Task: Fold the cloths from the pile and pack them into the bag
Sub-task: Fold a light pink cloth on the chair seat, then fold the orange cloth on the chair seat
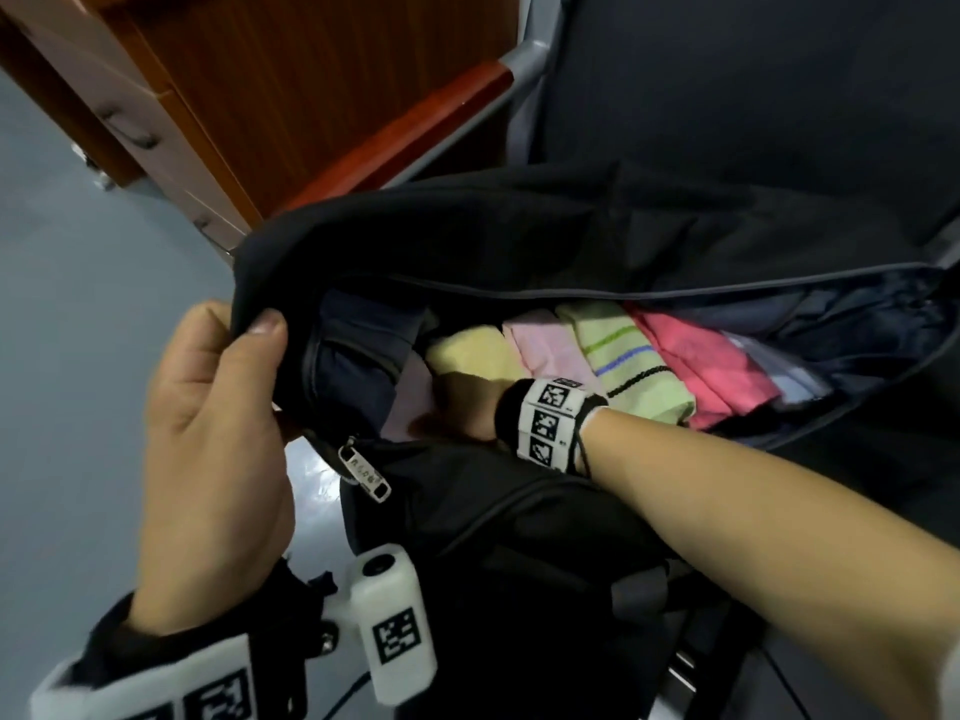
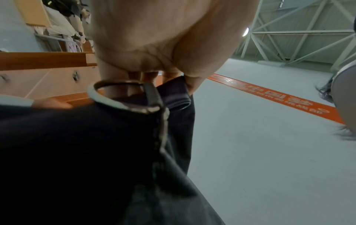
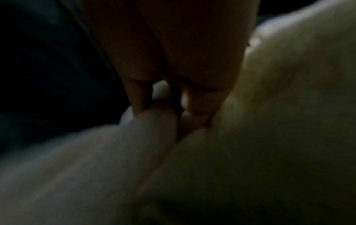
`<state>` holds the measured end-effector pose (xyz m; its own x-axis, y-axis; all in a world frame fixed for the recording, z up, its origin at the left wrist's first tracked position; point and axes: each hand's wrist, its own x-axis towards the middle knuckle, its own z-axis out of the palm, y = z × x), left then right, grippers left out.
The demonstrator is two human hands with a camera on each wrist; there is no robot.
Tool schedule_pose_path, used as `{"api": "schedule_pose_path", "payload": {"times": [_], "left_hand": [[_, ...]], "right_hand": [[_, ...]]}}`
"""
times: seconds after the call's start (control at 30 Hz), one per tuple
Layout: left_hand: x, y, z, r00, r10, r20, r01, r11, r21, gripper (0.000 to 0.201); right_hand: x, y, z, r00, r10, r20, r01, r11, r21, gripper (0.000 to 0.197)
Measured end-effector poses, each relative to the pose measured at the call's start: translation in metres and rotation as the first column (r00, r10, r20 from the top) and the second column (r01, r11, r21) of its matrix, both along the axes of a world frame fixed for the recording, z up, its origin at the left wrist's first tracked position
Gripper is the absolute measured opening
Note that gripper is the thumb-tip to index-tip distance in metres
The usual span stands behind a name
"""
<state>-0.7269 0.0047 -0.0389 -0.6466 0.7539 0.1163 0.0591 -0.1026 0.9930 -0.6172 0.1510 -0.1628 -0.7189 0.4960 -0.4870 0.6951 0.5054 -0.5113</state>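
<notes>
Two bare hands at an open black bag packed with folded cloths.

Nearest, at 8 o'clock, the left hand [image 1: 218, 449] pinches the bag [image 1: 519, 231] edge between thumb and curled fingers, holding it open. At centre the right hand [image 1: 467, 407] reaches inside, fingers pushed down between a pale lilac cloth [image 1: 415, 402] and a yellow cloth [image 1: 472, 350]; their grip cannot be told. Farther, toward 2 o'clock, pink [image 1: 545, 345], striped green [image 1: 628, 356] and red cloths [image 1: 711, 366] stand in a row.

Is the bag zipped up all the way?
No, the bag gapes open; the left hand holds its edge up and folded cloths show inside.
</notes>
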Motion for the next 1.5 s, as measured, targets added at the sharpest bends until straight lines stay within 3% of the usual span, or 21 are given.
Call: {"api": "schedule_pose_path", "payload": {"times": [0.1,0.2,0.27,0.33,0.47,0.6,0.77,0.8,0.9,0.97,1.03,1.2,1.3,1.5], "left_hand": [[-0.004,0.0,-0.003,1.0,0.017,-0.014,-0.017,1.0,-0.006,0.012],[-0.005,0.0,-0.005,1.0,0.027,-0.013,-0.027,1.0,-0.006,0.014],[-0.005,-0.001,-0.006,1.0,0.017,-0.019,-0.017,1.0,-0.004,0.014],[-0.006,-0.004,-0.006,1.0,0.007,-0.031,-0.008,1.0,-0.01,0.014],[-0.006,-0.01,-0.002,0.999,0.007,-0.05,-0.01,0.998,-0.06,0.016],[0.001,-0.012,0.002,0.993,0.015,-0.115,-0.031,0.989,-0.143,0.03],[0.02,-0.011,0.006,0.971,0.044,-0.233,-0.096,0.972,-0.216,0.014],[0.027,-0.013,0.007,0.966,0.037,-0.254,-0.1,0.966,-0.24,0.017],[0.047,-0.014,0.013,0.928,-0.004,-0.373,-0.133,0.931,-0.34,0.051],[0.075,-0.019,0.02,0.82,-0.04,-0.571,-0.197,0.917,-0.347,0.059],[0.111,-0.022,0.026,0.751,-0.083,-0.655,-0.175,0.932,-0.319,0.052],[0.238,-0.02,0.023,0.738,-0.344,-0.58,0.157,0.925,-0.347,0.03],[0.329,-0.022,0.014,0.647,-0.517,-0.56,0.363,0.855,-0.37,0.022],[0.506,-0.029,-0.007,0.361,-0.747,-0.559,0.599,0.645,-0.474,0.016]], "right_hand": [[0.003,0.009,0.01,0.991,0.041,-0.131,-0.002,0.959,0.283,0.043],[0.005,0.011,0.012,0.95,0.248,-0.192,-0.135,0.876,0.464,0.048],[0.003,0.007,0.002,0.92,0.391,-0.031,-0.331,0.816,0.473,0.055],[0.001,0.007,-0.012,0.889,0.438,0.13,-0.448,0.78,0.436,0.054],[0.005,0.014,0.003,0.906,0.415,0.084,-0.416,0.838,0.352,0.074],[0.029,0.029,0.048,0.954,0.28,-0.105,-0.219,0.894,0.391,0.058],[0.093,0.023,0.093,0.98,0.059,-0.19,0.027,0.907,0.42,0.044],[0.11,0.016,0.099,0.971,0.014,-0.237,0.083,0.916,0.393,0.041],[0.158,-0.007,0.111,0.904,-0.186,-0.386,0.291,0.927,0.235,0.036],[0.202,-0.032,0.12,0.864,-0.276,-0.421,0.39,0.896,0.212,0.034],[0.245,-0.056,0.128,0.845,-0.317,-0.43,0.443,0.866,0.232,0.034],[0.37,-0.124,0.142,0.761,-0.45,-0.468,0.599,0.764,0.239,0.03],[0.455,-0.165,0.142,0.686,-0.568,-0.455,0.708,0.666,0.235,0.032],[0.625,-0.249,0.121,0.485,-0.767,-0.419,0.873,0.398,0.281,0.031]]}}
